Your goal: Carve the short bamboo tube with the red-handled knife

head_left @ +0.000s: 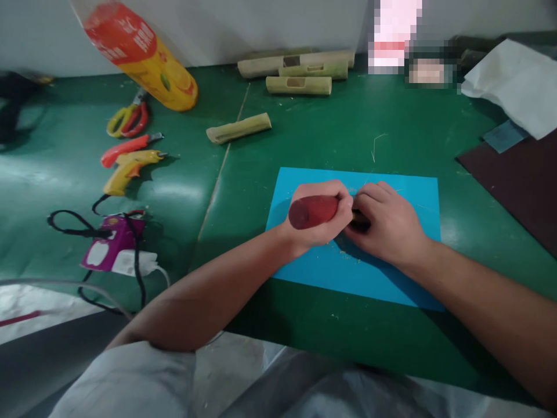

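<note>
Near the middle of a blue sheet (pixel 391 287), my left hand (pixel 322 232) wraps round a tool with a thick dark red handle (pixel 315 210). The handle's butt faces me, and the working end is hidden by my hands. Pressed close beside it, my right hand (pixel 387 220) has its fingers curled over a small thing of which only a dark, yellowish-brown bit (pixel 360 216) shows; I cannot make out what it is. Fine pale shavings (pixel 348 255) lie scattered on the sheet around both hands.
Bamboo tubes with cut openings (pixel 300 86) lie at the back, and another bamboo piece (pixel 239 128) nearer. Left are scissors (pixel 128 119), a red cutter (pixel 126 150), a yellow glue gun (pixel 130 171), a purple power strip (pixel 107 244) and an orange-yellow bag (pixel 148 64). White paper (pixel 516 87) lies right.
</note>
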`<state>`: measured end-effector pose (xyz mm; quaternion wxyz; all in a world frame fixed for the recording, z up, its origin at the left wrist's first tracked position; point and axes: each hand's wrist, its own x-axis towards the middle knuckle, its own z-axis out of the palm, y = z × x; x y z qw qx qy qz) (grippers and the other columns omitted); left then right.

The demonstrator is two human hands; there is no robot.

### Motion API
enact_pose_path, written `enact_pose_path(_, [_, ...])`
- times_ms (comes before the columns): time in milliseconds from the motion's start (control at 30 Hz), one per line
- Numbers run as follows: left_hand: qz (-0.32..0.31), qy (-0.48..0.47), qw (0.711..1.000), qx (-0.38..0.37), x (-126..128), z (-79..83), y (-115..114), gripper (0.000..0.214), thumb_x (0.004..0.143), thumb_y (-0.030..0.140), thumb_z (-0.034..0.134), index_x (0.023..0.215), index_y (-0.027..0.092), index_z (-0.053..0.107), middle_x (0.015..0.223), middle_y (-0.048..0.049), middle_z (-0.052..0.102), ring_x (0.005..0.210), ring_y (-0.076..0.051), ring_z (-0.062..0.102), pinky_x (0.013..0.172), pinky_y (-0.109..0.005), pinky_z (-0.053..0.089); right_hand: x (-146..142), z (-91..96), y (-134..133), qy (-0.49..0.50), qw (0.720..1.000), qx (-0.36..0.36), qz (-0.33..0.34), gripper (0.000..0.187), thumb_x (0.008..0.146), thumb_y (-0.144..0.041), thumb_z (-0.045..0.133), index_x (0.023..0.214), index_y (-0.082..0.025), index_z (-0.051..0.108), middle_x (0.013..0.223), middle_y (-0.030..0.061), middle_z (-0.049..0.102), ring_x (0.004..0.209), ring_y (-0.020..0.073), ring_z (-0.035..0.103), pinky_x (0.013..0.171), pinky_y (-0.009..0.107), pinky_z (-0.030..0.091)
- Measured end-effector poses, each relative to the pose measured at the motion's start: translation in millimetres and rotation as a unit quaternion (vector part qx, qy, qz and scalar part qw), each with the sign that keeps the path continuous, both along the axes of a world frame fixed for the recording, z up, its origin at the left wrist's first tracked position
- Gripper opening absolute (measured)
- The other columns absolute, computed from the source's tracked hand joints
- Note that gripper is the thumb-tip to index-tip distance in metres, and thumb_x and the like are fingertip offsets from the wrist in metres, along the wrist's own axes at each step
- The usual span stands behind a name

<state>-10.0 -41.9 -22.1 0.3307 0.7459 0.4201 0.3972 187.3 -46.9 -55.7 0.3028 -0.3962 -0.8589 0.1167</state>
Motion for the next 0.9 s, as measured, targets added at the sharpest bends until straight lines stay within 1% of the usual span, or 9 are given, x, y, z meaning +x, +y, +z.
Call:
enact_pose_path(100, [-0.004, -0.014, 1.000, -0.002, -1, -0.1, 3, 0.024, 0.093, 0.031, 0.063, 0.070, 0.024, 0.062, 0.067, 0.0003, 0.068, 0.064, -0.016, 0.062, 0.065, -0.032, 0.054, 1, -0.8, 1, 0.006, 1.000, -0.005, 0.003, 0.018, 0.099, -0.033, 0.069, 0.083, -0.026, 0.063, 0.087, 0.0074, 0.069, 0.082, 0.0246, 0.058, 0.078, 0.043, 0.047])
enact_pose_path(233, [-0.069, -0.051, 0.993, -0.084, -2, 2.6, 4, 0.025, 0.087, 0.026, 0.061, 0.062, 0.023, 0.056, 0.060, 0.0015, 0.059, 0.056, -0.014, 0.051, 0.058, -0.031, 0.047, 3, 0.1, 1, 0.008, 1.000, -0.006, 0.000, 0.015, 0.097, -0.034, 0.071, 0.085, -0.026, 0.066, 0.086, 0.0069, 0.070, 0.083, 0.0256, 0.061, 0.079, 0.044, 0.048])
enact_pose_path(267, [-0.070, -0.069, 0.990, -0.098, -2, 3.1, 5, 0.026, 0.087, 0.025, 0.060, 0.061, 0.023, 0.055, 0.059, 0.0017, 0.057, 0.055, -0.014, 0.051, 0.057, -0.031, 0.047, 3, 0.5, 1, 0.008, 1.000, -0.004, -0.002, 0.014, 0.096, -0.034, 0.071, 0.085, -0.026, 0.067, 0.086, 0.0071, 0.070, 0.083, 0.0259, 0.062, 0.079, 0.044, 0.048])
enact_pose_path(300, [-0.058, -0.087, 0.989, -0.103, -2, 3.0, 5, 0.026, 0.088, 0.024, 0.059, 0.062, 0.023, 0.055, 0.059, 0.0019, 0.055, 0.056, -0.014, 0.052, 0.058, -0.031, 0.048, 3, 0.8, 1, 0.007, 1.000, -0.003, -0.003, 0.014, 0.096, -0.034, 0.072, 0.086, -0.025, 0.068, 0.087, 0.0075, 0.070, 0.083, 0.0261, 0.062, 0.078, 0.044, 0.048])
enact_pose_path(400, [0.016, -0.132, 0.988, -0.079, -1, -1.0, 8, 0.027, 0.091, 0.024, 0.059, 0.064, 0.024, 0.058, 0.057, 0.0025, 0.051, 0.061, -0.016, 0.058, 0.062, -0.032, 0.051, 3, 1.6, 1, 0.007, 1.000, -0.005, -0.008, 0.013, 0.095, -0.035, 0.074, 0.089, -0.024, 0.072, 0.088, 0.0087, 0.071, 0.082, 0.0262, 0.062, 0.076, 0.043, 0.048])
enact_pose_path(467, [0.029, -0.135, 0.988, -0.067, 0, -5.4, 10, 0.026, 0.091, 0.025, 0.061, 0.065, 0.023, 0.060, 0.058, 0.0026, 0.052, 0.063, -0.016, 0.060, 0.063, -0.032, 0.052, 3, 1.6, 0, 0.008, 1.000, -0.010, -0.011, 0.013, 0.095, -0.035, 0.075, 0.090, -0.023, 0.073, 0.089, 0.0090, 0.071, 0.082, 0.0264, 0.061, 0.076, 0.043, 0.048])
enact_pose_path(600, [0.015, -0.113, 0.991, -0.075, 0, -10.7, 11, 0.024, 0.094, 0.028, 0.064, 0.070, 0.023, 0.061, 0.063, 0.0025, 0.059, 0.064, -0.015, 0.061, 0.062, -0.031, 0.053, 4, 1.4, 0, 0.001, 1.000, -0.015, -0.012, 0.014, 0.095, -0.036, 0.075, 0.089, -0.023, 0.073, 0.089, 0.0093, 0.070, 0.083, 0.0268, 0.060, 0.076, 0.043, 0.048])
enact_pose_path(733, [-0.002, -0.086, 0.995, -0.055, -1, -9.6, 9, 0.023, 0.095, 0.028, 0.064, 0.073, 0.023, 0.064, 0.070, 0.0004, 0.066, 0.067, -0.015, 0.064, 0.064, -0.030, 0.055, 4, 1.5, 0, -0.005, 1.000, -0.018, -0.006, 0.016, 0.097, -0.037, 0.073, 0.091, -0.022, 0.074, 0.089, 0.0091, 0.069, 0.084, 0.0267, 0.061, 0.079, 0.043, 0.048])
enact_pose_path(900, [0.005, -0.063, 0.998, -0.017, -1, -6.9, 7, 0.022, 0.096, 0.024, 0.064, 0.074, 0.023, 0.064, 0.074, 0.0004, 0.070, 0.070, -0.015, 0.067, 0.066, -0.029, 0.057, 4, 1.8, 0, -0.012, 1.000, -0.023, -0.004, 0.018, 0.099, -0.037, 0.072, 0.094, -0.020, 0.076, 0.089, 0.0099, 0.070, 0.085, 0.0274, 0.061, 0.080, 0.044, 0.047])
